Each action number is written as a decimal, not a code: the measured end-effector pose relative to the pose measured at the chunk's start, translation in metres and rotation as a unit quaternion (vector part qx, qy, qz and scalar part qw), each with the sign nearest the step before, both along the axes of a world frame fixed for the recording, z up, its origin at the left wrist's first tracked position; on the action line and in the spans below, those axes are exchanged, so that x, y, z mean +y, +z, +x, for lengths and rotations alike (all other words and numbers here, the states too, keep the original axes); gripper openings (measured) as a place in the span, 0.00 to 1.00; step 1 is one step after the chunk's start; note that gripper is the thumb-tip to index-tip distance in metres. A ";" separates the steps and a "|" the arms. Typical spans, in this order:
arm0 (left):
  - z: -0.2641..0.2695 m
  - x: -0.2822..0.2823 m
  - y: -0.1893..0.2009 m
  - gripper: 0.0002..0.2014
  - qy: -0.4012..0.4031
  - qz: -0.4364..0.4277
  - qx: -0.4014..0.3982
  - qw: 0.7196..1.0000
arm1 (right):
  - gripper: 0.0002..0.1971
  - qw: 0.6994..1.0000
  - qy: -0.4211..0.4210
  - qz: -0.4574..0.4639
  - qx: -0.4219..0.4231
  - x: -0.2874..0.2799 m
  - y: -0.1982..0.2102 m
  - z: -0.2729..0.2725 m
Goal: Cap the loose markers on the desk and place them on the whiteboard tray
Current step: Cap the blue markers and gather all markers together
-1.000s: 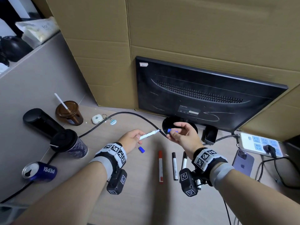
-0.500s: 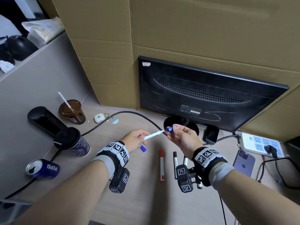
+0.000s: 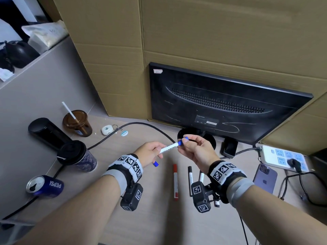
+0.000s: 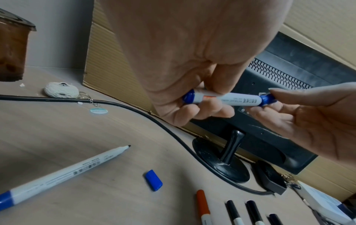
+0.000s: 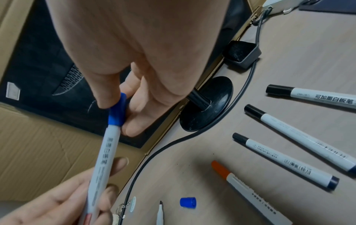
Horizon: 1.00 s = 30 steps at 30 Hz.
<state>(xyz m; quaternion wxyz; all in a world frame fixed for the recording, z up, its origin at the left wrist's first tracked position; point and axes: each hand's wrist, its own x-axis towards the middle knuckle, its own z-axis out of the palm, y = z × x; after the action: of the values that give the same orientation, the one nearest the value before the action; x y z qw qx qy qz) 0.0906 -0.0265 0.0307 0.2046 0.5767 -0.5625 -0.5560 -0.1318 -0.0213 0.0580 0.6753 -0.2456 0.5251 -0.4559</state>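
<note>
My left hand (image 3: 154,151) grips the white barrel of a blue marker (image 3: 169,148) above the desk. My right hand (image 3: 185,141) pinches the blue cap (image 3: 180,142), which sits on the marker's tip (image 5: 117,112). A second blue cap (image 3: 155,163) lies loose on the desk under my left hand. In the left wrist view an uncapped blue marker (image 4: 63,172) lies beside that cap (image 4: 153,180). A red marker (image 3: 175,181) and several capped black markers (image 3: 190,179) lie in a row in front of me. No whiteboard tray is in view.
A black monitor (image 3: 221,103) on a round stand backs onto cardboard, with a black cable (image 3: 141,125) curving past it. At left stand a dark tumbler (image 3: 77,156), an iced drink (image 3: 77,123) and a Pepsi can (image 3: 46,185). A phone (image 3: 264,177) and power strip (image 3: 283,156) lie at right.
My right hand has brought the blue cap to the marker's tip and pushed it on. One second ago the cap was held apart from the marker.
</note>
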 end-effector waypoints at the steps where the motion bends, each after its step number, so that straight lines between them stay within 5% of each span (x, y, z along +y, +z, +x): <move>1: -0.002 -0.001 0.002 0.15 -0.004 -0.003 0.012 1.000 | 0.12 1.000 0.003 0.000 -0.003 0.000 0.000 0.000; 4: -0.010 -0.003 0.008 0.13 -0.021 -0.011 0.043 0.999 | 0.07 1.000 0.005 0.015 -0.026 -0.004 0.004 0.003; 7: -0.020 -0.004 0.013 0.06 -0.030 -0.010 0.056 0.998 | 0.19 0.991 0.022 0.069 -0.116 -0.010 0.008 0.005; 13: -0.031 -0.002 0.014 0.38 -0.014 0.032 0.042 0.999 | 0.27 0.956 0.024 0.056 -0.288 -0.016 0.014 -0.006; 19: -0.023 0.002 -0.001 0.28 0.000 0.048 0.020 0.999 | 0.15 0.977 0.062 0.051 -0.199 -0.017 0.025 -0.021; 30: -0.022 0.004 -0.009 0.10 0.000 0.056 0.023 0.998 | 0.15 0.991 -0.035 0.038 -0.122 -0.009 0.021 -0.025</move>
<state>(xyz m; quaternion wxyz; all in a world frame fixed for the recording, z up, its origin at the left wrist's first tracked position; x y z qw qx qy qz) 0.0689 -0.0228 0.0217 0.1847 0.5747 -0.5256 -0.5995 -0.1573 -0.0306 0.0790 0.7271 -0.1432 0.4639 -0.4854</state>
